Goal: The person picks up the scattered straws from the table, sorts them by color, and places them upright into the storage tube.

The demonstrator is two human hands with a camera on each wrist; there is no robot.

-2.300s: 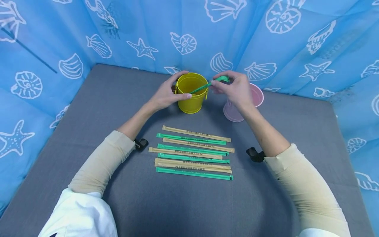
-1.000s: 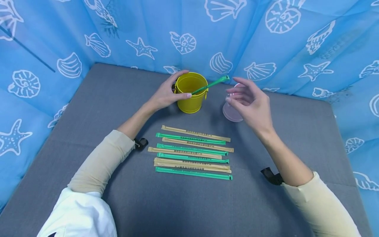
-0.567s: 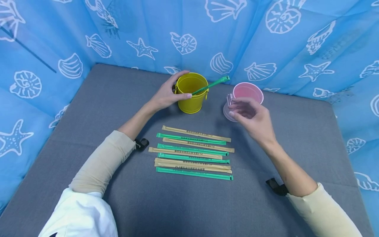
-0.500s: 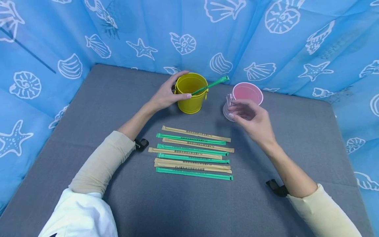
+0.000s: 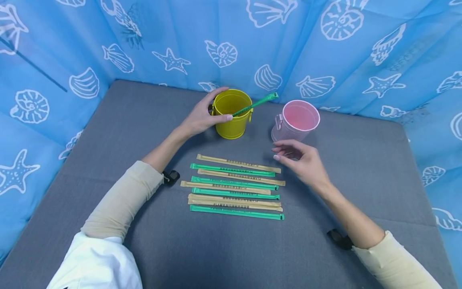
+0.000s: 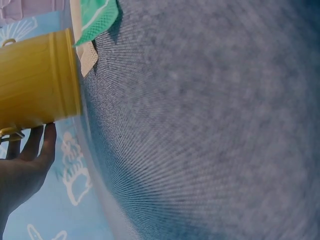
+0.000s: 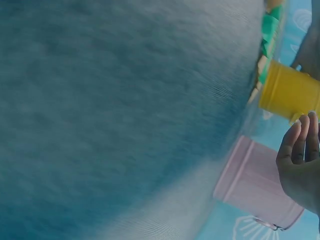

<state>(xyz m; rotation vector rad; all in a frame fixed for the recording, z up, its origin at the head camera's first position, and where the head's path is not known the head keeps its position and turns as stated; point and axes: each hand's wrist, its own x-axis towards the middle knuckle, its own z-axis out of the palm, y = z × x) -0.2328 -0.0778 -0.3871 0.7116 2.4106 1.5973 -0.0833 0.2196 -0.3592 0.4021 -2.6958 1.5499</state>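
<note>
In the head view my left hand (image 5: 200,115) grips a small yellow bucket (image 5: 232,130) by its left side, thumb over the front rim and fingers behind. A green wrapped straw (image 5: 261,100) leans in the bucket, its upper end sticking out to the right over the rim; its lower end is hidden inside. My right hand (image 5: 303,163) holds nothing, its fingers loosely bent, just in front of a pink bucket (image 5: 300,116). Below the buckets lies a row of tan and green wrapped straws (image 5: 234,170), side by side. The right wrist view shows relaxed right-hand fingers (image 7: 300,140).
Grey cloth (image 5: 231,249) covers the table. A blue curtain (image 5: 202,24) with white shell prints hangs along the back and sides. The pink bucket stands upright to the right of the yellow one, near the back edge.
My right hand let go of the green straw, leaving it leaning in the yellow bucket, then drew back right and down past the pink bucket toward the straw row. My left hand stayed on the yellow bucket.
</note>
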